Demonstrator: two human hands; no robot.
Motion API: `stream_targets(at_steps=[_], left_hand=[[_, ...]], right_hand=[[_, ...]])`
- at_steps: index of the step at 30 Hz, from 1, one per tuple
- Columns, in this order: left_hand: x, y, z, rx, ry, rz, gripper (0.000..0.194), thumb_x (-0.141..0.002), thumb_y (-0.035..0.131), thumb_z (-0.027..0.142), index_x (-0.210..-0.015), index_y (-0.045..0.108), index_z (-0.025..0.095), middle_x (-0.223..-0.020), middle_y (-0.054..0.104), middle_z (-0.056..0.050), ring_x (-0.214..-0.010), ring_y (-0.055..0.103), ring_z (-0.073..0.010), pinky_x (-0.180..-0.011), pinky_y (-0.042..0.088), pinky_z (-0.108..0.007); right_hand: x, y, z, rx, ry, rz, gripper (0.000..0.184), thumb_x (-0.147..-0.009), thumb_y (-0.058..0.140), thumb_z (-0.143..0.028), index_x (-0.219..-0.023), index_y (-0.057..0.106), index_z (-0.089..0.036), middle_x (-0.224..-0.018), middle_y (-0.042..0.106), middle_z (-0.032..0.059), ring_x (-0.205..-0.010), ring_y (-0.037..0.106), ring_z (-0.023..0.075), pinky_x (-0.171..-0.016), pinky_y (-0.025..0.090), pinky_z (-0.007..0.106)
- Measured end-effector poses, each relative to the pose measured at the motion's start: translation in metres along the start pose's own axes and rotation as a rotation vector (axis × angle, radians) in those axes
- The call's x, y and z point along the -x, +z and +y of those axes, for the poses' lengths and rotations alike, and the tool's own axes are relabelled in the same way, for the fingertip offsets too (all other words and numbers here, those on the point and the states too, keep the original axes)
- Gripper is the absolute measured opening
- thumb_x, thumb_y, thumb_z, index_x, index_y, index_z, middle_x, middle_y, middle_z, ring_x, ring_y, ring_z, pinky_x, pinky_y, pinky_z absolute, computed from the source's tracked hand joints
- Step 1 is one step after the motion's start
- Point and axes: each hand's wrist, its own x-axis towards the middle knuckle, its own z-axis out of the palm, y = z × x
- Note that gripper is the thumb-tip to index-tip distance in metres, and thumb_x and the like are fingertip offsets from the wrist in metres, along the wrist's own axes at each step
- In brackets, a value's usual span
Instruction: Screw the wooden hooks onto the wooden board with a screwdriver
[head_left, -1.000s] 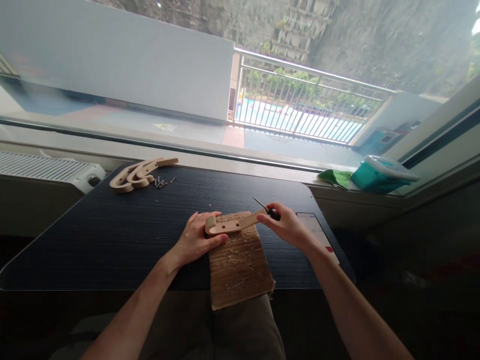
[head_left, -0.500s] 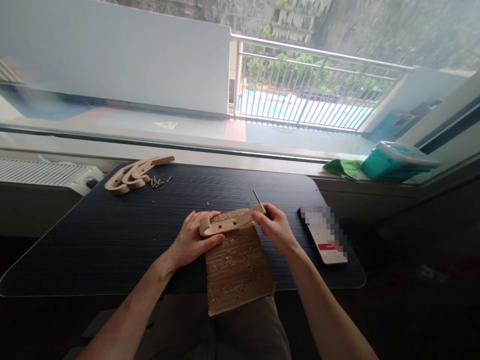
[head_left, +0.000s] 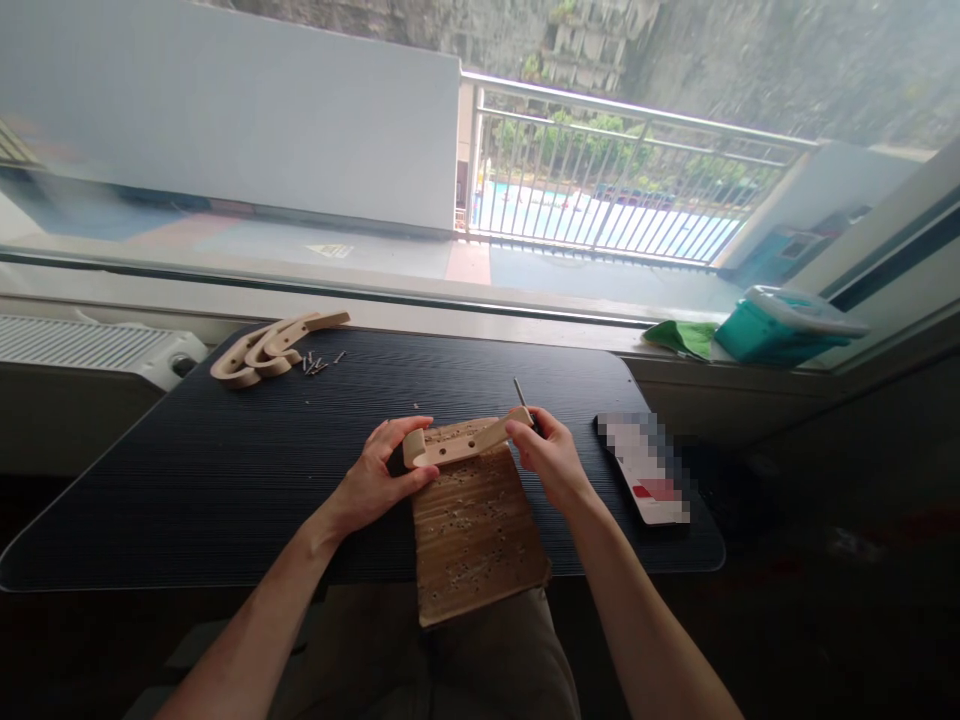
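Wooden hook [head_left: 457, 449], pale and with two dark holes showing, lies across the far end of a pitted brown board [head_left: 480, 545], its straight end reaching past the board's right edge. The right hand [head_left: 551, 455] pinches that straight end, as it did half a second ago, and also holds a tool whose thin metal shaft [head_left: 519, 391] points up and away; a second ago the shaft slanted further to the left. The left hand [head_left: 379, 470] has loosened: its thumb has drawn back and a gap shows between palm and curled end, though whether the fingertips press on it I cannot tell. The board overhangs the near edge of the dark tabletop [head_left: 225, 480]. More curved wooden pieces [head_left: 238, 380] sit at the far left corner, with small metal fasteners [head_left: 316, 366] just beside them. Near the right edge lies a phone [head_left: 641, 470], its screen blurred.
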Motion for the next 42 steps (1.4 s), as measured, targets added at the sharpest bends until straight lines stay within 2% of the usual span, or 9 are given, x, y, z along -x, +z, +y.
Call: stream_targets(at_steps=[11,19,26,29,31,33,35,38,42], left_hand=[[0.0,-0.004,0.003,0.024,0.029,-0.031,0.032,-0.079,0.06,0.038,-0.108,0.063,0.025,-0.12,0.058,-0.007,-0.12,0.049,-0.0226,-0.105,0.034,-0.043],[0.001,-0.006,0.003,0.114,0.005,-0.001,0.037,-0.073,0.064,0.036,-0.107,0.059,0.022,-0.124,0.058,-0.008,-0.122,0.048,-0.0252,-0.107,0.035,-0.044],[0.0,-0.005,0.001,0.187,-0.011,0.001,0.026,-0.075,0.061,0.035,-0.097,0.062,0.02,-0.124,0.057,-0.01,-0.121,0.049,-0.0251,-0.106,0.036,-0.044],[0.0,-0.005,0.002,0.179,-0.006,0.0,0.028,-0.076,0.061,0.034,-0.099,0.062,0.02,-0.125,0.056,-0.01,-0.122,0.048,-0.0245,-0.107,0.035,-0.044],[0.0,-0.004,0.003,0.156,0.006,0.021,0.029,-0.074,0.063,0.033,-0.1,0.062,0.021,-0.123,0.057,-0.009,-0.122,0.048,-0.0241,-0.108,0.033,-0.044],[0.0,-0.002,0.004,0.128,0.013,0.056,0.028,-0.073,0.064,0.033,-0.099,0.062,0.021,-0.119,0.059,-0.008,-0.12,0.049,-0.0236,-0.107,0.034,-0.044],[-0.001,0.0,0.004,0.1,0.012,0.096,0.025,-0.072,0.063,0.032,-0.094,0.061,0.021,-0.116,0.061,-0.007,-0.117,0.051,-0.0233,-0.105,0.036,-0.043],[-0.002,0.002,0.003,0.075,0.014,0.129,0.02,-0.071,0.063,0.032,-0.087,0.06,0.02,-0.112,0.062,-0.007,-0.112,0.053,-0.0228,-0.103,0.037,-0.042],[-0.001,0.005,0.0,0.093,0.037,0.147,0.018,-0.071,0.062,0.031,-0.083,0.058,0.02,-0.109,0.062,-0.007,-0.109,0.054,-0.0224,-0.103,0.036,-0.043]], right_hand=[[-0.002,0.004,0.003,-0.059,0.003,0.003,0.025,-0.069,0.065,-0.037,-0.082,0.057,-0.017,-0.054,0.038,-0.0094,-0.045,0.027,0.0043,-0.041,0.022,0.02],[0.001,-0.008,0.005,-0.211,0.064,0.045,0.045,-0.073,0.058,-0.057,-0.096,0.056,-0.018,-0.053,0.038,-0.0093,-0.042,0.024,0.0048,-0.039,0.016,0.02],[0.012,-0.002,0.02,-0.165,0.165,0.043,0.029,-0.074,0.054,-0.041,-0.092,0.055,-0.018,-0.055,0.038,-0.0087,-0.041,0.025,0.005,-0.039,0.017,0.02],[0.014,-0.015,0.005,0.038,0.078,0.144,0.041,-0.073,0.051,-0.035,-0.111,0.053,-0.018,-0.063,0.043,-0.0072,-0.043,0.03,0.0066,-0.04,0.025,0.022],[0.013,-0.027,-0.019,0.38,-0.112,0.159,0.046,-0.075,0.051,-0.032,-0.118,0.054,-0.017,-0.078,0.052,-0.0013,-0.055,0.045,0.0097,-0.05,0.036,0.024],[0.014,-0.033,-0.05,0.779,-0.285,0.031,0.039,-0.079,0.049,-0.029,-0.116,0.061,-0.019,-0.095,0.056,0.0047,-0.076,0.055,0.0142,-0.066,0.042,0.027],[0.015,-0.028,-0.081,1.092,-0.321,-0.173,0.038,-0.084,0.045,-0.025,-0.118,0.061,-0.024,-0.101,0.058,0.0054,-0.078,0.057,0.0145,-0.069,0.041,0.027],[0.014,-0.003,-0.115,1.344,-0.343,-0.41,0.038,-0.083,0.046,-0.019,-0.119,0.059,-0.023,-0.099,0.065,0.005,-0.082,0.059,0.0158,-0.068,0.038,0.025],[0.007,0.037,-0.132,1.611,-0.402,-0.649,0.024,-0.083,0.049,-0.021,-0.101,0.065,-0.022,-0.089,0.069,0.0047,-0.076,0.06,0.0158,-0.057,0.031,0.025]])
